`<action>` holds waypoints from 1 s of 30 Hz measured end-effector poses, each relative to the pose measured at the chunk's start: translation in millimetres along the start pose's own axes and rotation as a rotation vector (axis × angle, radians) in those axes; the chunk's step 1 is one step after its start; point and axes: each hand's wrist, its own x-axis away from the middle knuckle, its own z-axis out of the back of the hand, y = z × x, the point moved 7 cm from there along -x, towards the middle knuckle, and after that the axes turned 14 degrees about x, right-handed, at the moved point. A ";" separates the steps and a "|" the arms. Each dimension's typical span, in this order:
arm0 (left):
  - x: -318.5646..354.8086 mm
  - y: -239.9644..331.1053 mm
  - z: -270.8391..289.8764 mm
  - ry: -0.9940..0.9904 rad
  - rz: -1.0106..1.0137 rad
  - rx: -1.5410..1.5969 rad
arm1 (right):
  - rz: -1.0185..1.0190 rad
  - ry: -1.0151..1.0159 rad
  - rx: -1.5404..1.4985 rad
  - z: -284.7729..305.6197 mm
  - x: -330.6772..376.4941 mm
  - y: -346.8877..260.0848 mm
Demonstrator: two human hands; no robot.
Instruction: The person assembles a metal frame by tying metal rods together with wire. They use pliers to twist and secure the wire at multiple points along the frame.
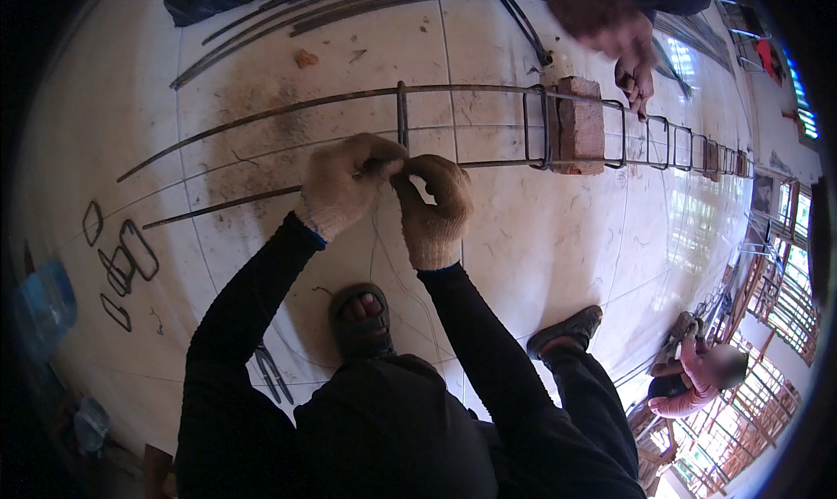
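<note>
1. Looking down through the head camera, I see both hands in cream knitted work gloves meeting at one joint of a long dark steel rebar cage [488, 89] that lies across the pale tiled floor [540, 237].
2. My left hand [344, 185] is curled shut around the near long bar of the cage, with its fingertips pressed to the spot where an upright dark steel stirrup [403, 115] crosses that bar.
3. My right hand [434, 207] sits just beside it, touching the left at the thumbs, fingers bent in a narrow pinch at the same crossing.
4. A thin strand of tie wire [375, 246] hangs down from between the hands; I cannot tell which hand actually grips it, since the gloves cover the joint.
5. The crossing itself is hidden under the fingers, so any knot there is out of sight.
6. Further right along the cage, a reddish brick [580, 124] stands between the bars, with more stirrups beyond it.
7. Another person's hand [636, 81] rests on the cage near the brick; their arm is cut off by the top edge.
8. Loose bent steel stirrups [131, 255] lie on the floor to my left, well apart from the hands.
9. My sandalled foot [362, 320] shows below the hands, and a metal tool [272, 373] beside my left arm is partly hidden.
</note>
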 end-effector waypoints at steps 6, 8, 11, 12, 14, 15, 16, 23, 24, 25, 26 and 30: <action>-2.5 -11.1 2.6 0.101 0.203 0.165 | 0.179 0.020 0.125 -1.0 2.2 -9.8; -1.5 -13.7 3.9 0.144 0.210 0.167 | 0.201 -0.031 0.184 -3.4 3.4 -13.8; 1.0 -16.5 5.4 0.188 0.147 0.061 | 0.177 0.004 0.274 -4.6 4.9 -13.9; 0.7 -11.5 2.6 0.200 0.114 -0.006 | 0.180 0.007 0.252 -7.1 5.2 -12.4; 3.6 -5.0 4.1 0.230 0.066 -0.138 | 0.186 0.016 0.217 -7.0 5.8 -10.3; 6.4 -3.1 5.9 0.245 0.050 -0.204 | 0.146 0.008 0.187 -6.2 4.5 -11.2; 9.8 -1.6 7.6 0.260 0.034 -0.269 | 0.139 -0.016 0.179 -6.0 5.7 -10.2; -6.8 -65.1 15.4 -0.049 0.595 0.185 | 0.151 -0.083 0.165 -6.6 -0.1 -1.5; -11.8 -66.5 17.1 -0.118 0.712 0.217 | 0.152 -0.105 0.160 -8.3 0.0 -0.6; -13.9 -68.1 18.1 -0.186 0.830 0.250 | 0.162 -0.110 0.151 -10.5 -0.2 -0.1; -16.2 -70.0 13.8 -0.228 0.898 0.283 | 0.165 -0.115 0.154 -9.7 -0.6 3.9; -12.3 -92.9 4.2 -0.371 1.102 0.423 | 0.182 -0.155 0.130 -4.2 -6.1 2.8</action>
